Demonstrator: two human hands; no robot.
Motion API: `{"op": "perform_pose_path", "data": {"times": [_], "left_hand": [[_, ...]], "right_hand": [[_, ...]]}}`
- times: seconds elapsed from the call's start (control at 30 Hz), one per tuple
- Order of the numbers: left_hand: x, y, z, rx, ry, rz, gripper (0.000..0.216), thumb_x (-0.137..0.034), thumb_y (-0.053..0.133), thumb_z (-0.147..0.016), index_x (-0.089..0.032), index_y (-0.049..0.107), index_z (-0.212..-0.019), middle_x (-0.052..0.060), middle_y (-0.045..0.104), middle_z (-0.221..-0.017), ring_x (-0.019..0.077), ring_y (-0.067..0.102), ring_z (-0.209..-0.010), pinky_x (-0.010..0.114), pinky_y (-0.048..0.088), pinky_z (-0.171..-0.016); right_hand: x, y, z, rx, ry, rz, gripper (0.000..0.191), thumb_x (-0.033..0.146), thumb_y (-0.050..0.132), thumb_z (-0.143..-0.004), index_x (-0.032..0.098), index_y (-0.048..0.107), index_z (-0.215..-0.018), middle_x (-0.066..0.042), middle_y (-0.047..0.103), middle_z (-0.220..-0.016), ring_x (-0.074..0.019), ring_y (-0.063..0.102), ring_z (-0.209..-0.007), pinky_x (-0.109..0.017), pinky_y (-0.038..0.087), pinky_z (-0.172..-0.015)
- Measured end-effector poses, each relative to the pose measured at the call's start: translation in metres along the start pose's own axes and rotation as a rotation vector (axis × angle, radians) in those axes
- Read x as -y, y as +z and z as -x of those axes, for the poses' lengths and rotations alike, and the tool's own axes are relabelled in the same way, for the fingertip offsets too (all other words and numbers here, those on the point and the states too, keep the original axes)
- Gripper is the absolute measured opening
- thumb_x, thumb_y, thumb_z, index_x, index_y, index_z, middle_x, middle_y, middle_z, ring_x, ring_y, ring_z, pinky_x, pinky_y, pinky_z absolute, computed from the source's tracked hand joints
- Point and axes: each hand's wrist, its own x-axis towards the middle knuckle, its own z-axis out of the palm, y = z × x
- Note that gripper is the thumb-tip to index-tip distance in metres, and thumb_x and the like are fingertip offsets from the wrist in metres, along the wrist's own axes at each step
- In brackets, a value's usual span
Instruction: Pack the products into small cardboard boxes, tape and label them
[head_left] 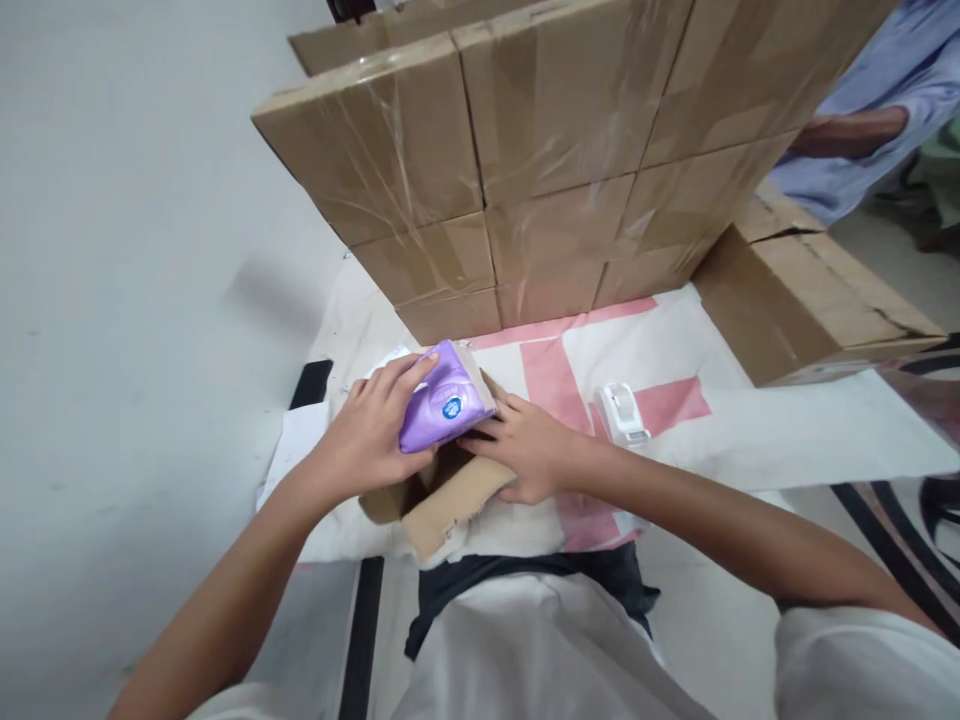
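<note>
My left hand (371,430) grips a purple plastic packet (444,408) with a round blue label, its fingers curled over the packet's top. The packet sits tilted in the mouth of a small open cardboard box (442,500) on the cloth in front of me. My right hand (529,447) rests on the box's right side, fingers pressed against the packet's lower edge and the flap. The inside of the box is hidden by the packet and my hands.
A wall of taped cardboard cartons (525,150) stands behind the box. A lower carton (802,300) lies at the right. A white tape dispenser (621,413) sits on the white and pink cloth (675,340). Another person's arm (847,130) shows at top right.
</note>
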Motion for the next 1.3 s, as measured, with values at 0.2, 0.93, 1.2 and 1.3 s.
{"op": "perform_pose_path", "data": {"times": [0.2,0.93,1.2,1.3], "left_hand": [[0.005,0.003,0.023,0.022,-0.099,-0.019,0.096,-0.039,0.066,-0.083,-0.029,0.014,-0.162,0.017,0.035,-0.161,0.0414,0.043,-0.144,0.056,0.045,-0.106],[0.003,0.102,-0.039,0.463,0.096,-0.234,0.077,-0.032,0.060,-0.095,-0.031,0.024,-0.164,0.020,0.035,-0.162,0.0375,0.044,-0.138,0.049,0.049,-0.101],[-0.006,0.110,-0.036,0.455,0.031,-0.158,0.067,-0.024,0.069,-0.086,-0.020,0.046,-0.149,0.022,0.041,-0.155,0.0390,0.043,-0.136,0.053,0.053,-0.098],[-0.009,0.106,-0.038,0.445,0.015,-0.177,0.064,-0.022,0.067,-0.085,-0.022,0.048,-0.146,0.022,0.044,-0.152,0.0390,0.045,-0.134,0.054,0.056,-0.094]], "right_hand": [[-0.007,-0.008,0.015,-0.227,0.269,-0.018,0.098,0.078,0.069,-0.077,0.008,0.054,-0.143,-0.024,0.055,-0.122,-0.0398,0.053,-0.111,-0.057,0.052,-0.090],[-0.024,0.019,0.027,-0.589,0.539,-0.348,0.057,0.059,0.056,-0.097,0.018,0.051,-0.136,-0.012,0.049,-0.111,-0.0289,0.058,-0.105,-0.047,0.058,-0.089],[-0.018,0.019,0.027,-0.630,0.587,-0.364,0.042,0.044,0.059,-0.098,0.018,0.054,-0.130,-0.011,0.053,-0.108,-0.0270,0.060,-0.101,-0.044,0.056,-0.088],[-0.016,0.018,0.025,-0.678,0.610,-0.338,0.034,0.039,0.059,-0.097,0.020,0.055,-0.126,-0.011,0.056,-0.106,-0.0264,0.061,-0.098,-0.042,0.056,-0.085]]}}
